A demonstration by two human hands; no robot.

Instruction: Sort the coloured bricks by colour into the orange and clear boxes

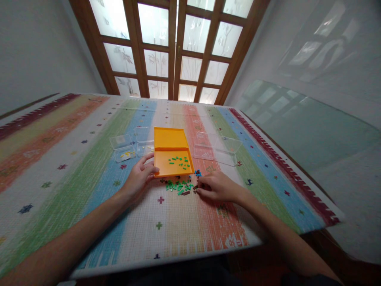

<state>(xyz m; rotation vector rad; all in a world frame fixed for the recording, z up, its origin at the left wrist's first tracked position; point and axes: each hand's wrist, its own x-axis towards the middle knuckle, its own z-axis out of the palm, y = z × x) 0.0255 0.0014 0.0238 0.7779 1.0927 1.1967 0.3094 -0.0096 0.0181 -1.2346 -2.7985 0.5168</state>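
Note:
My left hand (139,174) is closed on the near left corner of an open orange plastic box (165,163), its thumb over the rim. Several small green toy bricks (186,161) lie inside the box, towards its right side. Just below the box's near edge is a loose pile of green bricks (175,186) on the tablecloth, with brown bricks (186,193) and blue bricks (198,173) at its right. At the right end of this pile rests my right hand (216,186), fingertips pinched together beside the brown bricks. Whatever they hold is too small to make out.
Clear lidded boxes stand open on both sides: one with yellow and white pieces (126,155) at the left, another (145,149) beside it, and clear boxes (226,157) at the right. A striped tablecloth (119,234) covers the table. Glazed wooden doors (174,47) stand behind.

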